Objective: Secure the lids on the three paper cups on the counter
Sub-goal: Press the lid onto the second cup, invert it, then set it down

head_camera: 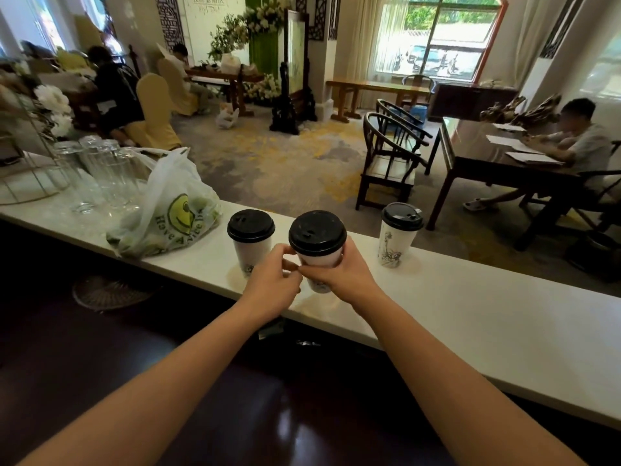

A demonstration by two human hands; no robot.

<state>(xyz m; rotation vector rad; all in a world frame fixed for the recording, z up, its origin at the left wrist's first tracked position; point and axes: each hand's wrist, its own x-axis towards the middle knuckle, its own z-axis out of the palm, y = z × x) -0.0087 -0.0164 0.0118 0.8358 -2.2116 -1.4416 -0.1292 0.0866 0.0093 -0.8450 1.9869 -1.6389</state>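
Three white paper cups with black lids are at the white counter (470, 307). The left cup (252, 253) and the right cup (396, 242) stand on it. The middle cup (319, 255) is tilted slightly toward me and carries a black lid (317, 233). My right hand (339, 274) wraps around this cup's body from the right. My left hand (272, 280) touches the cup's left side just under the lid rim, fingertips pinched together next to my right thumb. Whether the cup's base rests on the counter is hidden by my hands.
A white plastic bag (171, 210) with green fruit lies left of the cups. Several upturned clear glasses (100, 173) stand further left beside a wire stand. Beyond the counter are dark wooden chairs (389, 159), tables and seated people. A dark lower surface lies below the counter.
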